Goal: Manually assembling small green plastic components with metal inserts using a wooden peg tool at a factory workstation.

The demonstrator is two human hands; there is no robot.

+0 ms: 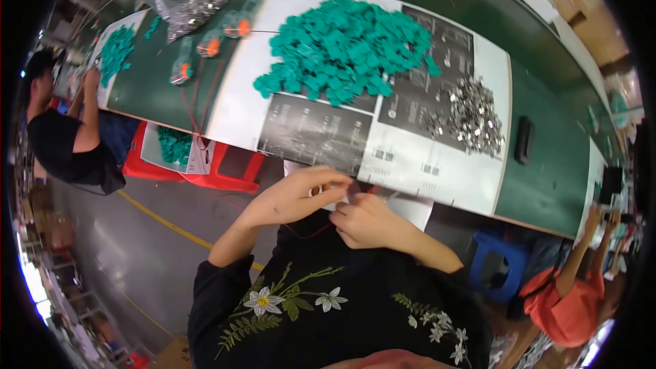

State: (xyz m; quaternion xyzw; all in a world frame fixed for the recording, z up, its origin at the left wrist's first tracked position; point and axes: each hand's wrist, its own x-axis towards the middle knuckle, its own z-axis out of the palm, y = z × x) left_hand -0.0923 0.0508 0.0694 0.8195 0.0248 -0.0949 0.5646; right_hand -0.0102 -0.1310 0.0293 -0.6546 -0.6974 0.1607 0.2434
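Close together at the table's front edge, my two hands meet in front of my body. My left hand (301,195) is closed, its fingers curled toward the right one. My right hand (369,222) is closed too, with thumb and fingers pinched. Whatever sits between the fingertips is small and mostly hidden, so I cannot make it out. Beyond the hands, a large heap of small green plastic pieces (342,48) lies on a printed white and grey sheet (396,157). A pile of small shiny metal parts (475,116) lies to its right.
Orange-and-green tools (210,44) and a clear bag of metal parts (195,14) are at the back left. A black object (524,140) lies on the green table (547,191). A red stool (232,171) bears a white box (154,154). Co-workers sit left (68,137) and right (567,307).
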